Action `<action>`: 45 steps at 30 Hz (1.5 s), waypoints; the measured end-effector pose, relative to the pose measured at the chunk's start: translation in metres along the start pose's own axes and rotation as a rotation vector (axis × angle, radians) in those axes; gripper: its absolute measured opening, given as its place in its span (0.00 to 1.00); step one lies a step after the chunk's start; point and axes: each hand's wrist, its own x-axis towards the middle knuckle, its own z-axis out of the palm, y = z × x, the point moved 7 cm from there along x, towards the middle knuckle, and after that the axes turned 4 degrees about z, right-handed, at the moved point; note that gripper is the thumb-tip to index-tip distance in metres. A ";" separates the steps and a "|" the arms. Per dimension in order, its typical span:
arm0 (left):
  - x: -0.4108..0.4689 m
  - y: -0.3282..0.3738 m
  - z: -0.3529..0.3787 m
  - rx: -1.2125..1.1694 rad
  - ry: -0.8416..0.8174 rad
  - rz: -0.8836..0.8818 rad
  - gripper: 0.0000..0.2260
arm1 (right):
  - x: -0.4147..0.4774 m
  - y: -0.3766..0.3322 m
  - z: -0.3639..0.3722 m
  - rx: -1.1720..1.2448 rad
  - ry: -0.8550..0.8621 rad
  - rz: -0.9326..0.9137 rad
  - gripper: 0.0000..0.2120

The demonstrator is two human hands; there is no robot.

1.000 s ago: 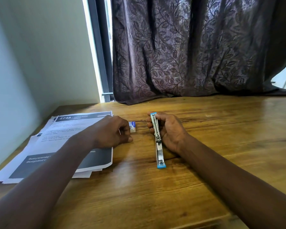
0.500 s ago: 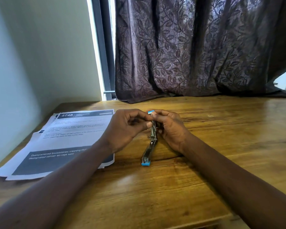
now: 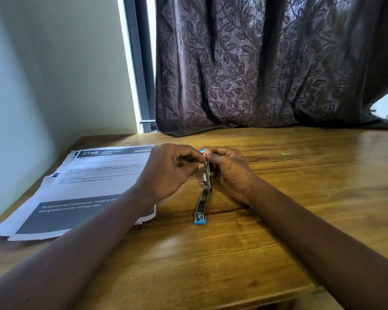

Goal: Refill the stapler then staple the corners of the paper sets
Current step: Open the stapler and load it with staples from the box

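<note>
The wooden desk (image 3: pixel 278 220) carries a fanned stack of printed paper sets (image 3: pixel 87 186) on its left side, the opened stapler (image 3: pixel 201 204) near the middle, and a curtain hem (image 3: pixel 211 129) along its far edge.

The left hand (image 3: pixel 168 173) has lifted off the table (image 3: pixel 300 198) beside the papers (image 3: pixel 87 186) to the frame's centre, its fingertips now pinching the stapler (image 3: pixel 200 203) at its far blue end, opposite the right hand (image 3: pixel 231 173). The stapler's near end has swung left, and the staple box is now hidden.
</note>
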 end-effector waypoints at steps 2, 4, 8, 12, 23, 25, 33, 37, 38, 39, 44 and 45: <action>0.000 0.001 0.000 0.029 0.000 0.013 0.08 | 0.000 0.000 0.000 0.001 -0.011 0.002 0.09; -0.001 0.001 0.000 0.045 -0.002 0.018 0.09 | 0.001 0.001 0.000 -0.007 -0.007 0.002 0.09; -0.002 0.001 0.003 0.052 -0.010 0.037 0.10 | 0.004 0.002 -0.004 -0.094 0.029 -0.016 0.08; -0.003 0.004 0.005 0.109 0.015 0.082 0.10 | 0.004 0.003 -0.004 -0.096 0.018 -0.016 0.08; -0.006 -0.013 0.008 0.079 0.082 -0.140 0.08 | 0.006 0.003 -0.005 -0.047 0.026 -0.017 0.11; -0.006 -0.019 0.009 0.058 0.078 -0.186 0.07 | 0.005 0.003 -0.005 -0.039 0.032 -0.014 0.11; -0.008 -0.031 0.023 -0.269 -0.188 -0.372 0.25 | 0.002 0.000 -0.004 -0.081 0.008 -0.026 0.10; -0.007 -0.036 0.025 -0.335 -0.146 -0.444 0.27 | 0.000 -0.001 -0.003 -0.068 -0.007 -0.017 0.10; -0.007 -0.037 0.025 -0.351 -0.113 -0.462 0.27 | 0.000 -0.001 -0.002 -0.067 -0.009 -0.014 0.09; -0.007 -0.038 0.025 -0.371 -0.082 -0.478 0.26 | 0.000 -0.001 -0.002 -0.066 -0.014 -0.013 0.08; -0.006 -0.039 0.019 -0.276 -0.001 -0.431 0.13 | -0.004 -0.001 0.004 -0.072 -0.067 -0.014 0.10; -0.006 -0.039 0.018 -0.253 0.007 -0.411 0.10 | -0.005 -0.001 0.006 -0.082 -0.086 -0.013 0.11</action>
